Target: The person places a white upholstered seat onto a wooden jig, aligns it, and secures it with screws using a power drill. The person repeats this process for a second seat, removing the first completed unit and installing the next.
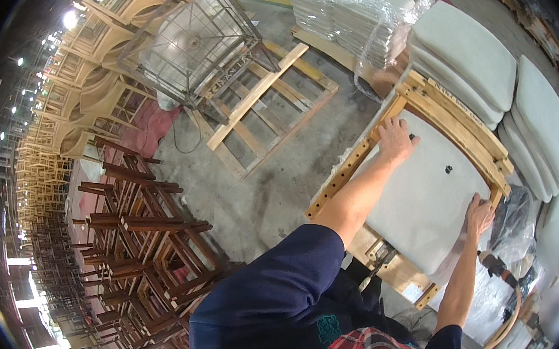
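Dark brown chair frames (143,221) are heaped at left. Beyond them, an open metal cage (258,39) contains a large, rounded, pale object that is too unclear to name. At the top, clear plastic film encloses a stack of pale panels (343,0). In front of the person, a wooden frame (449,114) borders one pale, flat panel (423,194), which lies inside its rails. The left hand (394,140) rests on the panel's far left corner beside the rail, fingers loosely spread. The right hand (480,214) is at the panel's right edge, fingers bent near the rail; whether they pinch anything, I cannot tell. A small black piece (448,169) sits on the panel between the hands.
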`<state>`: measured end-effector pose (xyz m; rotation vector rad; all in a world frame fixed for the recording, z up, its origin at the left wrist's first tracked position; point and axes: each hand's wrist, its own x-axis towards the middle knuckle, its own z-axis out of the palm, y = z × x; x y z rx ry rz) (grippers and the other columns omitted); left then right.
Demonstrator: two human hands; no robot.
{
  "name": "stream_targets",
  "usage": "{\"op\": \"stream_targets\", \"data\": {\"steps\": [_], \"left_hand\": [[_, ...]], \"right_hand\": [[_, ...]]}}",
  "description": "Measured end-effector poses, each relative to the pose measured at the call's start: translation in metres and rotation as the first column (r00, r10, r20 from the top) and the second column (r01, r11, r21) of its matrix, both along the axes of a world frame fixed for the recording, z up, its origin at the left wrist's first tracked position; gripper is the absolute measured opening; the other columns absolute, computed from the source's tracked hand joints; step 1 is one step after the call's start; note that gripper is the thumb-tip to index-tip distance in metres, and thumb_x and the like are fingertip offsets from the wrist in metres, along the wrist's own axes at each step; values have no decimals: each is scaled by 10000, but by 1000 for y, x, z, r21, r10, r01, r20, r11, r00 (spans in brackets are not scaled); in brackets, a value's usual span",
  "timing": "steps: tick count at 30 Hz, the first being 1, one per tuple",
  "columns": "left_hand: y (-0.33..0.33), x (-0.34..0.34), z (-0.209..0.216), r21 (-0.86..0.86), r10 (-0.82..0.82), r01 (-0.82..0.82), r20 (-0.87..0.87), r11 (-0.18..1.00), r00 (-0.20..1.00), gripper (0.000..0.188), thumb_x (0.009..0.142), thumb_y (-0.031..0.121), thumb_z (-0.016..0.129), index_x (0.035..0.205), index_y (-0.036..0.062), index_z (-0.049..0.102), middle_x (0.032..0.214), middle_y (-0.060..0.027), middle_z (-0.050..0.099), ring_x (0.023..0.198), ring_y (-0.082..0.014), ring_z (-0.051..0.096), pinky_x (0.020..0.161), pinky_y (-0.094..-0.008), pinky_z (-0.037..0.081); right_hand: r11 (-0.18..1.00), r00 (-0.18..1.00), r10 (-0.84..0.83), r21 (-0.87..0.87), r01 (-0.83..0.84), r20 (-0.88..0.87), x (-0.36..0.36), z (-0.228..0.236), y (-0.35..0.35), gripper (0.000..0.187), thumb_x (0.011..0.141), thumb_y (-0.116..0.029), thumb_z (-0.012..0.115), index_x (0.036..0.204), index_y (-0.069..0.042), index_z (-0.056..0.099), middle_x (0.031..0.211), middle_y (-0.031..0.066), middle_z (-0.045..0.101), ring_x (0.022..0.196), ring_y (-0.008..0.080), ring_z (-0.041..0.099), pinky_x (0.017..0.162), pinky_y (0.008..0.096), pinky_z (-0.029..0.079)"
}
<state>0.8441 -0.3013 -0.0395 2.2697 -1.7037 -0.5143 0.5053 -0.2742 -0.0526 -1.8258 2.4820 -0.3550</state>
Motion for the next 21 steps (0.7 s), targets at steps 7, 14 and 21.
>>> {"op": "stream_targets", "data": {"steps": [7,14,21], "left_hand": [[-1,-11,-16,-117,23,-12,86,993,996,594,983,470,593,1314,-23,576,1342,-195,515,1277,-360,457,1030,-561,406],[-4,-18,-23,-271,-67,85,76,959,995,299,974,293,603,1095,31,682,1166,-132,607,1147,-313,518,944,-485,422],[1,-13,-22,-304,-72,93,78,948,994,252,966,251,607,1053,30,693,1134,-137,612,1131,-314,524,938,-470,414]], "right_hand": [[992,989,-97,69,105,-108,20,7,-6,496,984,-447,527,1087,14,680,1087,252,669,1084,413,613,965,512,463],[995,998,33,92,-28,-54,63,-5,-15,818,907,-757,524,1257,-24,620,1307,213,578,1262,414,508,991,595,416],[955,997,-75,285,76,-15,97,19,-24,1027,799,-868,554,1394,-32,531,1421,225,486,1397,392,380,1043,672,324]]}}
